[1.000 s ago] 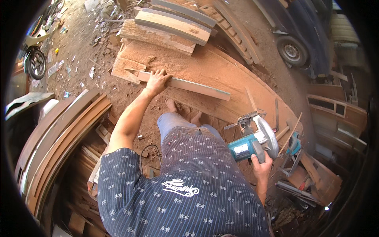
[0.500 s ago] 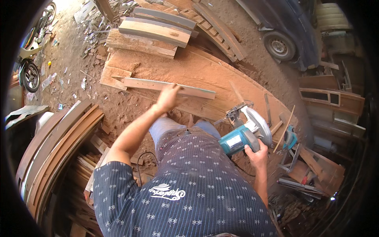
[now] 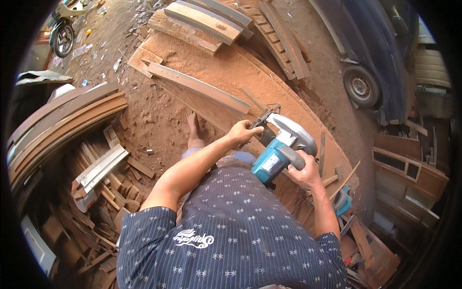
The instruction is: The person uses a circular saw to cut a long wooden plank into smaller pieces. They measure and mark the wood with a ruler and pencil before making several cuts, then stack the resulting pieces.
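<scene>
A teal circular saw (image 3: 270, 161) with a pale metal blade guard is held over the near right part of a big sawdust-covered board (image 3: 207, 62). My right hand (image 3: 306, 171) is wrapped round its rear handle. At the front of the saw, my left hand (image 3: 242, 134) has its fingers closed on the metal base fitting; exactly which part they grip is partly hidden. A long narrow wooden strip (image 3: 197, 87) lies along the near edge of the board, just beyond my left hand. The lower side of the saw and its blade are hidden.
Thick planks (image 3: 204, 21) are stacked on the board's far end. Curved-looking long boards (image 3: 62, 125) and scrap wood (image 3: 127, 190) fill the left. A dark vehicle's wheel (image 3: 361, 86) stands far right. Another teal power tool (image 3: 342, 200) lies right of the saw, near wooden frames (image 3: 409, 168).
My left hand has left the wooden strip and come right and nearer, onto the front of the saw. My right hand keeps its hold. The whole view has turned and shifted.
</scene>
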A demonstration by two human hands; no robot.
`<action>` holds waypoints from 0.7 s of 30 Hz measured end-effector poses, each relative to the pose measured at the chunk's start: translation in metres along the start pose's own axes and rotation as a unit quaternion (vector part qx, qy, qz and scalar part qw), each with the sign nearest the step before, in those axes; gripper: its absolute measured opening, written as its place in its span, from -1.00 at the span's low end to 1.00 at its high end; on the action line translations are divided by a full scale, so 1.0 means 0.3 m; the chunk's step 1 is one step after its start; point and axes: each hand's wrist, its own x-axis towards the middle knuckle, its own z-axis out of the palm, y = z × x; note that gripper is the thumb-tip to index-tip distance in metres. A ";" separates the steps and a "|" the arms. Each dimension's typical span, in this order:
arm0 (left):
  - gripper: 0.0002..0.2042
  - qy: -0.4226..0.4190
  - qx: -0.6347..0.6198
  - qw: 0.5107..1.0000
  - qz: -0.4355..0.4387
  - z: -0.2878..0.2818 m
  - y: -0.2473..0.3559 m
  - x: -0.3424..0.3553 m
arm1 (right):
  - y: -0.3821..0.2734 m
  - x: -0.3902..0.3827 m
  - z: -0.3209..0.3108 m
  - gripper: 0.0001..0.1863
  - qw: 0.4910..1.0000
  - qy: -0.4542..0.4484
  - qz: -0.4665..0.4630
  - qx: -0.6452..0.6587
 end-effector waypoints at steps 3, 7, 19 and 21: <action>-0.45 0.059 -0.003 0.998 0.003 0.044 -0.047 0.008 | 0.107 0.026 -0.010 -0.70 0.999 -0.031 -0.037 -0.001; -0.39 0.128 0.003 0.992 -0.009 0.075 -0.042 0.015 | 0.174 0.045 0.005 -0.64 0.998 -0.051 -0.031 0.033; -0.15 0.326 0.028 0.944 -0.050 0.022 -0.127 0.114 | 0.321 0.234 0.161 -0.63 0.993 -0.045 -0.109 0.013; -0.14 0.328 0.032 0.944 -0.037 0.017 -0.153 0.124 | 0.294 0.238 0.157 -0.65 0.991 -0.051 -0.121 0.013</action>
